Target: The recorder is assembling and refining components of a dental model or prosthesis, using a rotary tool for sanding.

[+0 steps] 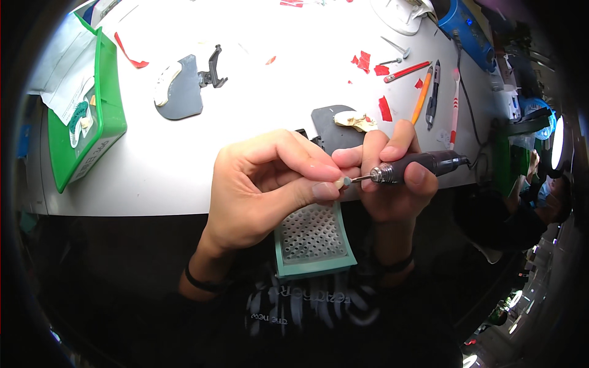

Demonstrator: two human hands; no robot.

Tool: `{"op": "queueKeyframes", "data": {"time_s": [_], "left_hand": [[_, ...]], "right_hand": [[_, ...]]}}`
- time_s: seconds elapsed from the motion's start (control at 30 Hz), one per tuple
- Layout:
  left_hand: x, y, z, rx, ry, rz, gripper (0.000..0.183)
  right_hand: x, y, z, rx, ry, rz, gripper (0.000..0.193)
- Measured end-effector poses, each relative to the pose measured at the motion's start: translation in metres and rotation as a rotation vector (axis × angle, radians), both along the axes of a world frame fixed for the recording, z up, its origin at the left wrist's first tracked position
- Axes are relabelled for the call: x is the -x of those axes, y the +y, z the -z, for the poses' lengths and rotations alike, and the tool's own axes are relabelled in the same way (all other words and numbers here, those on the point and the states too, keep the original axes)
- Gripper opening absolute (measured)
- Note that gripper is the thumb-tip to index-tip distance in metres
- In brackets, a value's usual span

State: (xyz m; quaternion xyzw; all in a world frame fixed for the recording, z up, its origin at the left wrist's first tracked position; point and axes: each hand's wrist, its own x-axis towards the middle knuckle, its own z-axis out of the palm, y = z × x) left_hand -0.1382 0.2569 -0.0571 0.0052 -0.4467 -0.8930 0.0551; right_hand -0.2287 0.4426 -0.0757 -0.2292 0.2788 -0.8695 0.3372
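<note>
Between the thumb and fingers of my left hand (264, 178) is a small cream-coloured dental crown (339, 183), mostly covered by the fingertips. My right hand (392, 184) grips a dark rotary handpiece (423, 165) whose cable leaves to the right. The handpiece's thin metal shank carries a small grey-blue tip (348, 181), which meets the crown or is very close to it. Both hands are near each other above the table's front edge. Below them is a green-framed perforated metal grille (314, 233). Just behind my right hand lies a dental cast (356, 120) on a grey plate (328, 126).
Another cast (164, 86) on a grey plate (187, 92) with a black hinge lies left of centre. A green bin (113, 116) holding bags stands at the left. Pencils (422, 95), a pen (433, 98), a toothbrush (455, 104) and red scraps (384, 108) lie at the right. A person sits far right.
</note>
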Motion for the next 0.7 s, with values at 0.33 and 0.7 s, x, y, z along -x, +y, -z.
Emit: {"op": "queueKeyframes", "data": {"time_s": [0.33, 0.7], "left_hand": [[-0.001, 0.0, 0.001, -0.001, 0.003, 0.002, 0.01], [0.025, -0.003, -0.012, 0.936, 0.251, -0.308, 0.018]], "right_hand": [[-0.001, 0.0, 0.0, -0.005, -0.007, 0.015, 0.019], [0.018, 0.068, -0.036, -0.139, -0.186, 0.341, 0.024]]}}
